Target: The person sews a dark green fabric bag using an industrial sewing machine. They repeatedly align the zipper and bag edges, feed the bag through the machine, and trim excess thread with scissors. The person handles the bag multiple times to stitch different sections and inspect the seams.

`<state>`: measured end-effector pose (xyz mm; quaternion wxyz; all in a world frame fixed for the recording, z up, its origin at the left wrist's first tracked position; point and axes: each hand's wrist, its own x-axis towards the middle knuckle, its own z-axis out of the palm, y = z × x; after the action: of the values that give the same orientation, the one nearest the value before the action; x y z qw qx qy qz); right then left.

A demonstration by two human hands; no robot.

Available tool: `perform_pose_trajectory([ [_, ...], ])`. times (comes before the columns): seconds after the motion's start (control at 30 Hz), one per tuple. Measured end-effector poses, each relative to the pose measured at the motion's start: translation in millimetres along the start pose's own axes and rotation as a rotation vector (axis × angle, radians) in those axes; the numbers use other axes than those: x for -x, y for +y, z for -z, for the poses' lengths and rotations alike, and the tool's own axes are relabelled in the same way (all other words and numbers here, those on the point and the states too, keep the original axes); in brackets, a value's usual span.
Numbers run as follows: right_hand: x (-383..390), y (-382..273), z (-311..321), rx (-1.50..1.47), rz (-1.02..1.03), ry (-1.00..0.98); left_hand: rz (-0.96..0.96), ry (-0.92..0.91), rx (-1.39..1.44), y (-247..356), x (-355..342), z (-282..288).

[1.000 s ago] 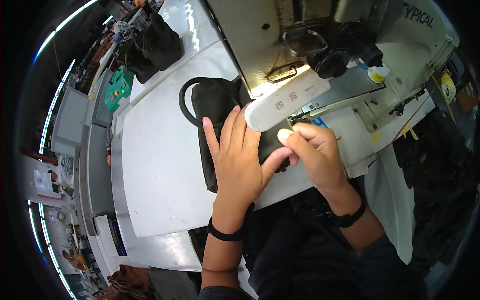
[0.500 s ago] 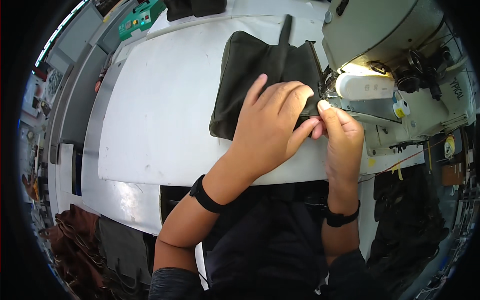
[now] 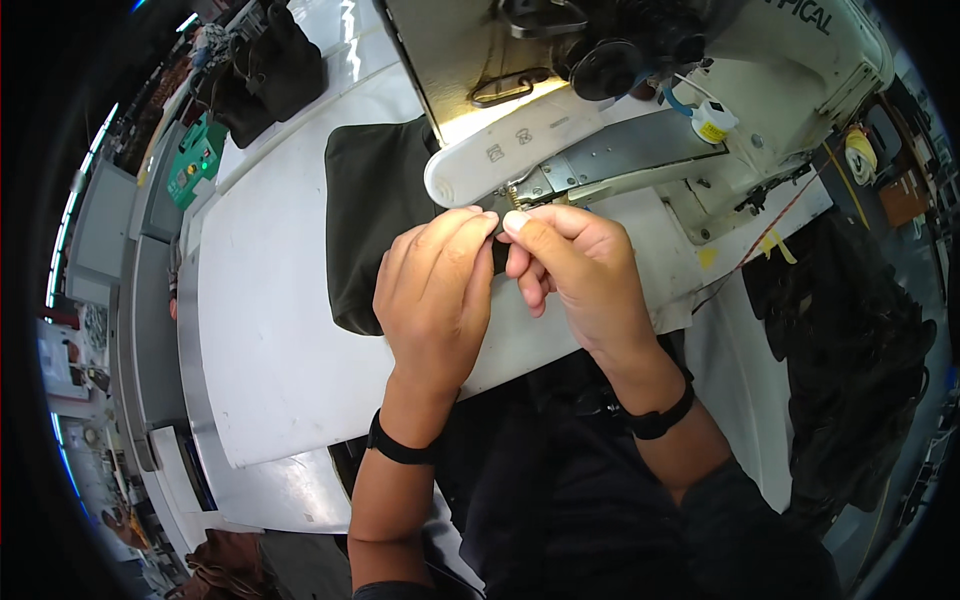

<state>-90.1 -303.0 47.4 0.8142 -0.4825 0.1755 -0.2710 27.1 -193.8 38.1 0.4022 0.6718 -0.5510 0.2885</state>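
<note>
A dark olive fabric bag (image 3: 362, 190) lies on the white worktop beneath a sewing machine (image 3: 800, 50), beside its white oval lamp housing (image 3: 470, 165) and metal bed (image 3: 620, 150). On the bag's right part rests my left hand (image 3: 432, 285), fingers bent and pressed together on it, with the tips close under the needle area. My right hand (image 3: 580, 270) pinches thumb against forefinger just right of the left fingertips, the other fingers curled. What it pinches is too small to make out, and the bag's edge there is mostly hidden by my fingers.
The white worktop (image 3: 260, 350) extends left. Behind are a green control box (image 3: 192, 160) and dark bags (image 3: 280, 75). A small white bottle (image 3: 712, 122) sits on the machine. Dark pieces (image 3: 830, 370) hang at right; brown ones (image 3: 225, 565) lie lower left.
My left hand's fingers, spread over the bag earlier, are bunched together beside the right hand's pinch. The bag's upright strap is out of sight. The view has shifted between frames.
</note>
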Motion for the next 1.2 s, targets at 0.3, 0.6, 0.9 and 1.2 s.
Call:
perform_pose_trajectory([
  [0.3, -3, 4, -4, -0.076, -0.01, 0.051, -0.031, 0.005, -0.058, -2, 0, -2],
  [0.6, -6, 0, -14, 0.02, 0.051, 0.144, 0.069, -0.025, 0.012, 2, -7, -3],
  [0.9, -2, 8, -13, 0.135, 0.203, 0.202, -0.003, 0.063, 0.013, -10, -7, -13],
  [1.2, -32, -17, 5, 0.222, 0.27, 0.037, 0.036, 0.052, 0.053, -2, -14, -13],
])
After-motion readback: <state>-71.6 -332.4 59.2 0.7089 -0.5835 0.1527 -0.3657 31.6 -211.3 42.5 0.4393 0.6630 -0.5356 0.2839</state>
